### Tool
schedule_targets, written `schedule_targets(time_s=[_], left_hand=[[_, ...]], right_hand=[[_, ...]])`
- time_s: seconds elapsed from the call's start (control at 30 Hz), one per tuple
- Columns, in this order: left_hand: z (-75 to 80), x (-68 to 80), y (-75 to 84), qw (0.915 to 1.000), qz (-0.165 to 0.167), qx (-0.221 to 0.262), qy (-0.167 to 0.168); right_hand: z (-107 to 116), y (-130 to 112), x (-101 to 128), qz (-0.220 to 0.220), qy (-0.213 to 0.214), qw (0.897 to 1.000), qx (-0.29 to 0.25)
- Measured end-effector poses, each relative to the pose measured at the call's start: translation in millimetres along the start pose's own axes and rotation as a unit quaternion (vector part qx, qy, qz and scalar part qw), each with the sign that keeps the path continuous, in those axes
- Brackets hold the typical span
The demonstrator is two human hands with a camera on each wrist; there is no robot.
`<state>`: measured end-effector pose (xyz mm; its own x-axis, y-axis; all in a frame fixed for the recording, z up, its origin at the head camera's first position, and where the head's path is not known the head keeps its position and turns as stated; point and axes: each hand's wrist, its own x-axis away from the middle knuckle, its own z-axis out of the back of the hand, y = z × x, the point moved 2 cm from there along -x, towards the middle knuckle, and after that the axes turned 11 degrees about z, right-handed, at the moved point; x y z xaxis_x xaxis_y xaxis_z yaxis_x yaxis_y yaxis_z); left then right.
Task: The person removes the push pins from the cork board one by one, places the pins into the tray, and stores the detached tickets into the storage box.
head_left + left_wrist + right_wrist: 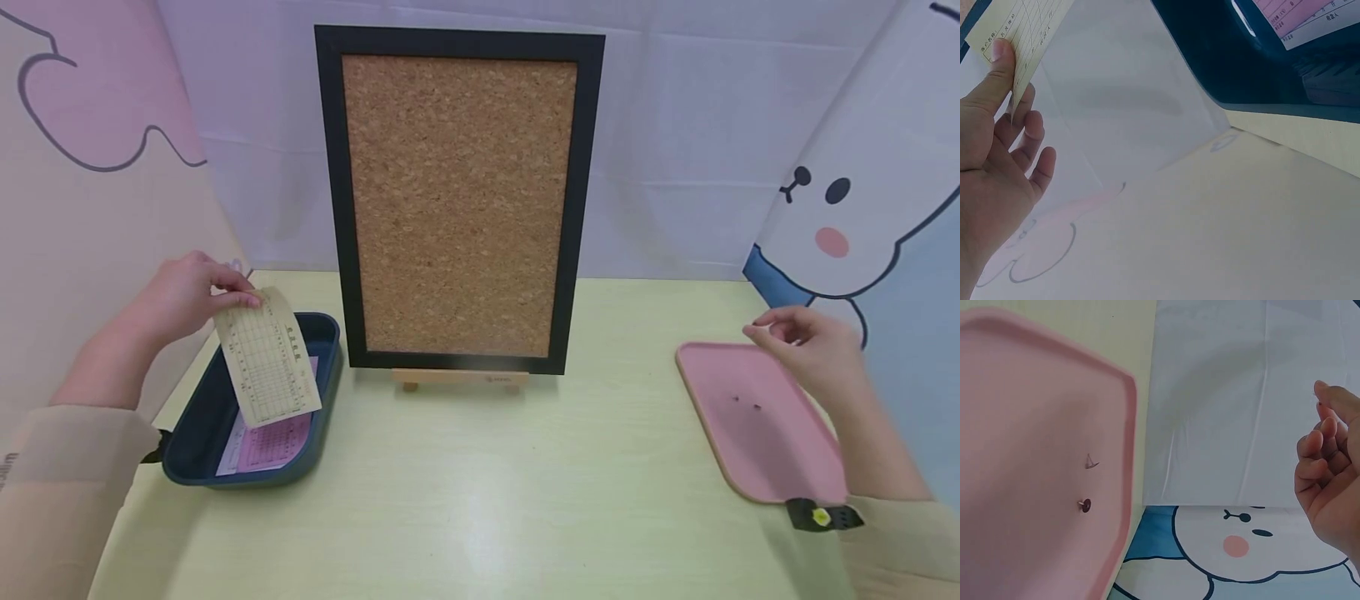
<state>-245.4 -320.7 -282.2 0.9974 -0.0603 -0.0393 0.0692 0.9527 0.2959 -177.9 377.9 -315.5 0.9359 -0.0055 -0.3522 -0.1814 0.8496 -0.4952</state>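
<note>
My left hand (197, 293) pinches a cream printed paper slip (268, 358) by its top edge, thumb on one face. The slip hangs above a dark blue bin (197, 446), where a pink slip (276, 443) and a white one lie. On the other side, my right hand (819, 350) is raised over the far edge of a pink tray (757, 450). Its thumb and forefinger come together on a tiny dark thumbtack (1320, 404), mostly hidden by the fingertips. Two more thumbtacks (1086, 505) lie in the tray.
A black-framed cork board (461, 208) stands upright at the table's middle back, on a small wooden stand (461, 377). Cloth with cartoon figures hangs behind and at both sides. The pale table (480, 483) stretches between bin and tray.
</note>
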Motion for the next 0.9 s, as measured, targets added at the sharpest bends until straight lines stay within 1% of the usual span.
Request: schedule_targets(time_s=[0.07,0.23,0.37,0.7,0.8,0.9], left_hand=[[-4.0,-1.8,-3.0,1.0000,0.004,0.000,-0.007],[-14.8,-5.6,-9.9,0.9998,-0.003,-0.008,-0.017],[-22.3,-8.1,-13.6,0.9996,-0.010,-0.012,-0.024],[-40.7,-14.1,-21.7,0.9977,-0.044,-0.049,-0.018],[-45.3,-14.3,-23.2,0.9965,-0.055,-0.062,-0.014],[-48.9,-15.1,-23.5,0.9956,-0.058,-0.073,-0.012]], right_hand=[[-3.3,4.4,0.1,-0.002,-0.010,1.000,0.002],[-11.2,15.0,1.9,-0.011,-0.037,0.999,0.013],[-16.4,24.5,2.1,-0.015,-0.054,0.998,0.006],[-31.1,52.2,1.7,-0.031,-0.100,0.994,-0.003],[-34.8,57.1,1.4,-0.030,-0.119,0.992,-0.008],[-38.0,60.0,0.5,-0.027,-0.143,0.989,-0.007]])
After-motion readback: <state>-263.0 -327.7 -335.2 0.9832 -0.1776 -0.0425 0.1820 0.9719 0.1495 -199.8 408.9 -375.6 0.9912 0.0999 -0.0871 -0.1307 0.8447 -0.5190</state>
